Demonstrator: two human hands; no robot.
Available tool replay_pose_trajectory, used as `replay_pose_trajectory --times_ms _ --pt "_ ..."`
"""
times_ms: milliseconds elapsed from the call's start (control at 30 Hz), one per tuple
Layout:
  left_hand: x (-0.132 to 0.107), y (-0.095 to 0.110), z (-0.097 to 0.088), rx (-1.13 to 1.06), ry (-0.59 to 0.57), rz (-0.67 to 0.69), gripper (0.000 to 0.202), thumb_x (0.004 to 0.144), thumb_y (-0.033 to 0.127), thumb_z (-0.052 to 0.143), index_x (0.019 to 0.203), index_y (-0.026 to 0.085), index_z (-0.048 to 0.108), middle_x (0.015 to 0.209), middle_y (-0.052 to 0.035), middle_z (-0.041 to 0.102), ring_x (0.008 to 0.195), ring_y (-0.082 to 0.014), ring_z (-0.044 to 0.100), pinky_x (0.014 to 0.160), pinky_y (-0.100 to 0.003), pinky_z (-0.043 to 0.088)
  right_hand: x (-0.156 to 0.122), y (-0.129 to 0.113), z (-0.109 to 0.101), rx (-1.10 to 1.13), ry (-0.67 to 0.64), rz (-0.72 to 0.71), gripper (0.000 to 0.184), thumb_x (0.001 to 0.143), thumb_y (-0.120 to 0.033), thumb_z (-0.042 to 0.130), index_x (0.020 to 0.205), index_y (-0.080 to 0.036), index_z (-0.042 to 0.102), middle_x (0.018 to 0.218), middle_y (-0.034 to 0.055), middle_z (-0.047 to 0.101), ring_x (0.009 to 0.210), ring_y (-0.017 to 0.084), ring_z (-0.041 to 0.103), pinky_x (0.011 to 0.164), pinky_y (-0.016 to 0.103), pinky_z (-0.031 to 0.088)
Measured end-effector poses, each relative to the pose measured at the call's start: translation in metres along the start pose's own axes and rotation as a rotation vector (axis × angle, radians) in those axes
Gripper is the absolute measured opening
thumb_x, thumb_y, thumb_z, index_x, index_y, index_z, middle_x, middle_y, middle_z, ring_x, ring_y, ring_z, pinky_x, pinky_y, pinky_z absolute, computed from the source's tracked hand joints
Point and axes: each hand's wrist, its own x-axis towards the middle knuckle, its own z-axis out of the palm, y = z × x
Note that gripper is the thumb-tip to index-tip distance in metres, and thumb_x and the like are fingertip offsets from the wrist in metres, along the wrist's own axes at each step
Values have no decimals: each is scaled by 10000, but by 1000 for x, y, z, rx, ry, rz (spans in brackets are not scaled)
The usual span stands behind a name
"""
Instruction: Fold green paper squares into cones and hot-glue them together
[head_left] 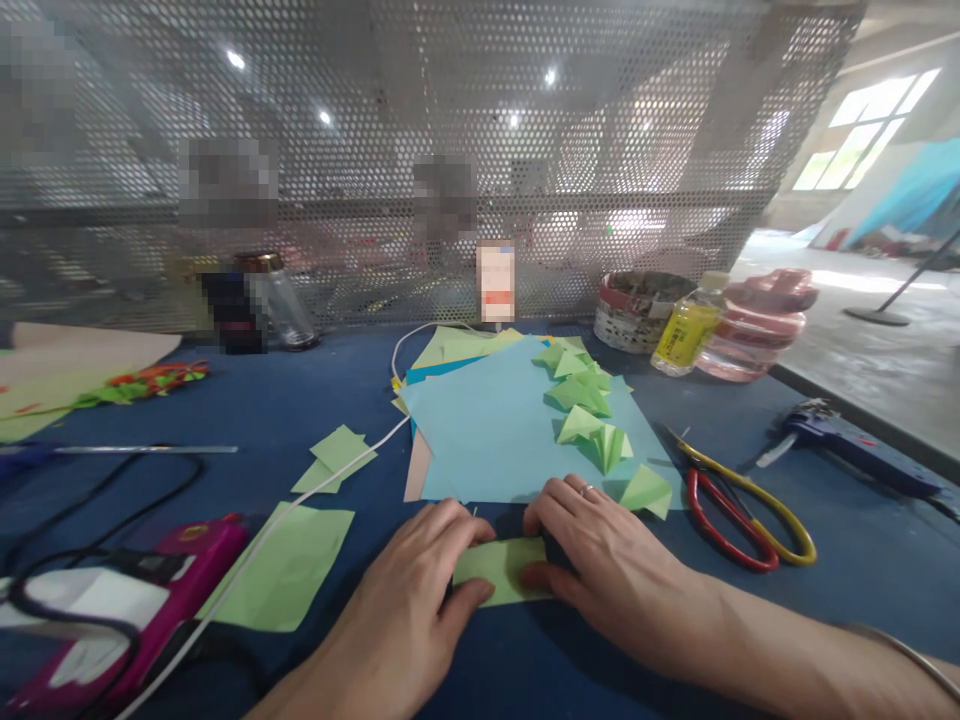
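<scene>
A small rectangle of light green paper (504,570) lies at the front of the blue table, its ends between my two hands. My left hand (427,570) grips its left end, thumb on the near side and fingers at the far edge. On the right end, my right hand (592,550) has its thumb and curled fingers in the same hold. Just beyond lie stacked sheets of light blue paper (487,430). Several folded green paper pieces (581,395) rest along their right side, one of them (646,492) close to my right hand.
Red-and-yellow-handled scissors (750,510) and a blue glue gun (862,450) lie right. Green sheets (289,565), a white cable (262,545) and a magenta power strip (142,620) are left. Bottles (686,330), a tape roll (634,310) and a phone (496,285) stand behind.
</scene>
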Motion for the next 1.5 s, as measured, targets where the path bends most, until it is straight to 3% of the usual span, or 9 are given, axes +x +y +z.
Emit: replay_pose_trajectory --times_ms 200,367,433,633,900,1000,1200,1367,1500 --pt "-2 0 1 55 -12 -19 133 884 121 509 943 224 569 972 -31 598 958 -255 572 856 -434 451 -1 1 3 51 40 -54 123 832 -76 635 840 -177 566 919 39 585 857 196 521 773 334 437" --pt "-2 -5 1 -40 47 10 419 840 95 537 1213 278 483 1222 -40 525 1144 -243 513 971 -418 418 -3 1 3 126 75 -122 175 822 -32 615 844 -186 536 898 12 587 832 166 523 733 287 426" --pt "-2 -5 0 -34 20 6 340 860 118 541 1162 273 518 1168 -35 545 1107 -246 530 945 -422 430 -3 -1 2 126 51 -106 170 816 -77 664 879 -185 550 909 17 598 842 180 533 737 302 434" --pt "-2 -1 -1 -50 38 -22 314 856 106 553 1123 268 522 1105 -23 561 1040 -234 540 903 -404 445 -2 -3 -3 119 73 -88 516 725 -267 822 1149 -171 545 1102 73 582 1014 249 525 866 391 452" --pt "-4 -3 2 -70 61 -16 345 839 88 533 1124 282 505 1109 -16 567 1015 -225 547 887 -384 446 -3 -2 0 -1 36 -197 153 811 -230 734 877 -180 606 984 44 592 897 198 525 807 331 453" --pt "-3 -3 3 -78 57 -9 319 842 94 518 1105 275 513 1094 -19 566 993 -222 545 869 -378 447 -2 1 4 -69 90 -309 83 879 -158 624 811 -175 580 925 44 597 841 182 516 762 310 437" --pt "0 3 -4 -137 68 -48 238 893 188 502 1120 239 550 1048 -33 588 903 -199 549 843 -346 443 -3 7 -1 -238 330 -634 286 989 -124 395 800 -147 608 820 57 617 782 172 526 719 329 415" --pt "2 4 -15 -471 -15 -206 420 941 539 438 1169 218 583 1075 -59 645 944 -223 581 829 -342 451 -10 4 -8 -323 568 -899 250 925 -91 477 815 -127 699 869 47 678 898 195 574 739 366 429" --pt "2 0 -18 -743 -158 -274 558 879 600 533 1245 180 542 1100 -74 636 944 -212 593 829 -325 456 -13 5 -7 -333 623 -1005 340 934 -98 436 778 -178 727 900 13 705 960 190 581 717 369 434"
